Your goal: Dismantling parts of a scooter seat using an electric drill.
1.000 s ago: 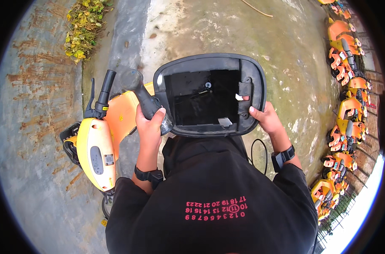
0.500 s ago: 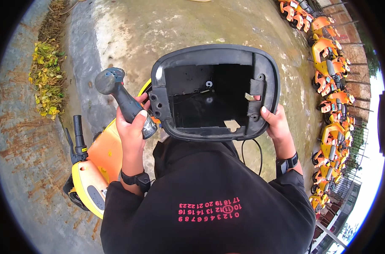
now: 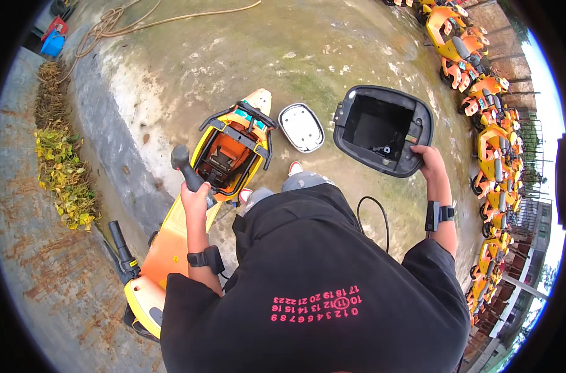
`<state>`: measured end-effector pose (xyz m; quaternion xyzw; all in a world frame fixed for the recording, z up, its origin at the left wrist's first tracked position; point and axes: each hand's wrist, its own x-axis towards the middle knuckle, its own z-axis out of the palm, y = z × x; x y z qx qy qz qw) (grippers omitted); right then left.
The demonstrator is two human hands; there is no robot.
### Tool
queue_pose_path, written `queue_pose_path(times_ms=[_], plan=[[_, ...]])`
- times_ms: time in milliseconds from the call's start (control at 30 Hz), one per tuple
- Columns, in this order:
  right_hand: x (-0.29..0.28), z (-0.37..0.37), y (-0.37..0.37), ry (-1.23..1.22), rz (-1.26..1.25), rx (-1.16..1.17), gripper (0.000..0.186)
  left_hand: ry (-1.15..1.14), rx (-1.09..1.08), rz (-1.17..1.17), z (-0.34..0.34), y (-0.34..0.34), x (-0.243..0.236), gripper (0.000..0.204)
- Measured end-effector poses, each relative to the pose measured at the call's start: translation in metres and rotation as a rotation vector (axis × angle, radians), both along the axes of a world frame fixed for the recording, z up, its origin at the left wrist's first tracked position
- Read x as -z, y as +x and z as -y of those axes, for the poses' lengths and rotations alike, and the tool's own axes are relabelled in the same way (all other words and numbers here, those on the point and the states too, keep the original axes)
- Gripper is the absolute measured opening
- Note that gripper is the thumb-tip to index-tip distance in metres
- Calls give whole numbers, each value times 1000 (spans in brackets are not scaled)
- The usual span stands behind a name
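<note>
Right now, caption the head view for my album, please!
Power tool in left grip, open black box in right grip.

Obstacle between tool (image 3: pixel 188 171) and bin (image 3: pixel 424 121): scooter (image 3: pixel 174 234)

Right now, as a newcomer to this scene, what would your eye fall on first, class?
Right of centre, the hollow black container stands out, its rim gripped by the right hand. Left of centre, the left hand holds a dark handheld tool near the open compartment of a yellow-orange scooter. Along the right side runs a long line of similar scooters.
</note>
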<state>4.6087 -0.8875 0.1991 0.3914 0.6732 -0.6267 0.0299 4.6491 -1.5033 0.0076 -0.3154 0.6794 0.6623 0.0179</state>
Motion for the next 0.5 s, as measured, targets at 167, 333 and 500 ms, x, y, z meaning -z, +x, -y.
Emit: queue_pose_path(times_ms=[167,333,500], plan=[[92,-54,-11,399,274,43,24,-128,117,95,-30,3,25,42],[163,-145,10,555,460,69,37,-239,240,180,-76,13,17,42],[216,-179,20,323,442,257,36,-266,342,163,-144,-6,-3,51]])
